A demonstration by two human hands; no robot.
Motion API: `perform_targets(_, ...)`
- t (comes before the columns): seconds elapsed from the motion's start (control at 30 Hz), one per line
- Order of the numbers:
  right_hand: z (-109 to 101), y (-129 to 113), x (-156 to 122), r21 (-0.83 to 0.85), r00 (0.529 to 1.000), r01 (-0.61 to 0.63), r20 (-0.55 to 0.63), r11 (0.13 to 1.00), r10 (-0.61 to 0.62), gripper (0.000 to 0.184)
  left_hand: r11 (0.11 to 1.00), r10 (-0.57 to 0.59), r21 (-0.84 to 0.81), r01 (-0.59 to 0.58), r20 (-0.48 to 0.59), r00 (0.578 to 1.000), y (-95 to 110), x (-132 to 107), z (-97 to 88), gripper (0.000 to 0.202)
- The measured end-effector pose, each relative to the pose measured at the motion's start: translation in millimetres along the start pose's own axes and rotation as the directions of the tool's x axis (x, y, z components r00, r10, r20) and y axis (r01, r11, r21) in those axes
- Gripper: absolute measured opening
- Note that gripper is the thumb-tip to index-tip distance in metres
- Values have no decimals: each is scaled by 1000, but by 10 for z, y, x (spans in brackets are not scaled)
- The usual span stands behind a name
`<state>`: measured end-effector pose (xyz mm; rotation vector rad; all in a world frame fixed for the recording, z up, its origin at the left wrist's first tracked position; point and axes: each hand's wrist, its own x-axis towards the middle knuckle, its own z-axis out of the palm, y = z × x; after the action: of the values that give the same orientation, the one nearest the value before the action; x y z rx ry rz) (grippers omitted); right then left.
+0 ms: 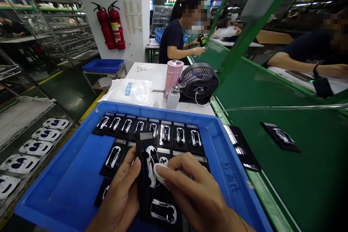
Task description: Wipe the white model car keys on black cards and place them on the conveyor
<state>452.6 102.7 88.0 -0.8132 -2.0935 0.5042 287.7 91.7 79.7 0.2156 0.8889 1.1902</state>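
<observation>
My left hand (122, 195) grips the left edge of a black card bearing a white toy-like car (148, 165), held upright over a blue tray (78, 174). Against the car's right side, my right hand (194, 190) pinches a small white cloth (160, 172). In the tray lie several more black cards with white cars (165, 134), set in rows. Another such card (163, 210) lies flat just under my hands.
A green conveyor belt (299, 174) runs along the right, carrying one black car card (281, 137) and a dark stack (240, 148) at its edge. Behind the tray stand a small white bottle (173, 97), pink tumbler (173, 76), black desk fan (199, 81) and plastic bag (132, 91). Other people work farther off.
</observation>
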Motion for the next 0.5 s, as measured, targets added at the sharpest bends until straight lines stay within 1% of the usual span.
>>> perform_targets(0.1, 3, -40, 1, -140, 996, 49, 85, 989, -38, 36, 1000, -1, 15, 1, -40, 999, 7, -30, 36, 43)
perform_targets(0.17, -17, -49, -7, -155, 991, 53, 128, 986, -33, 32, 1000, 13, 15, -12, -52, 999, 20, -35, 45, 40)
perform_targets(0.2, -32, -43, -11, -135, 991, 41, 128, 990, -24, 31, 1000, 20, 14, -19, -55, 998, 27, -34, 45, 40)
perform_targets(0.23, -47, -28, -14, -97, 994, 25, 108, 995, -15, 29, 1000, 20, 14, -20, -64, 998, 34, -32, 43, 41)
perform_targets(0.3, -78, 24, -7, 16, 1000, -15, 13, 1000, 14, 30, 1000, -9, 21, 11, -95, 995, 44, -30, 37, 46)
perform_targets(0.37, -98, 85, 13, 117, 995, -51, -78, 992, 61, 33, 996, -72, 35, 77, -121, 990, 43, -33, 36, 51)
perform_targets(0.4, -102, 110, 25, 146, 991, -68, -104, 987, 84, 34, 993, -107, 43, 113, -121, 987, 38, -37, 38, 51)
perform_targets(0.43, -102, 127, 36, 159, 988, -80, -117, 984, 99, 35, 988, -138, 47, 144, -112, 984, 30, -42, 42, 51)
perform_targets(0.5, -92, 134, 51, 159, 990, -79, -102, 984, 96, 36, 981, -181, 52, 186, -86, 980, 10, -52, 49, 49)
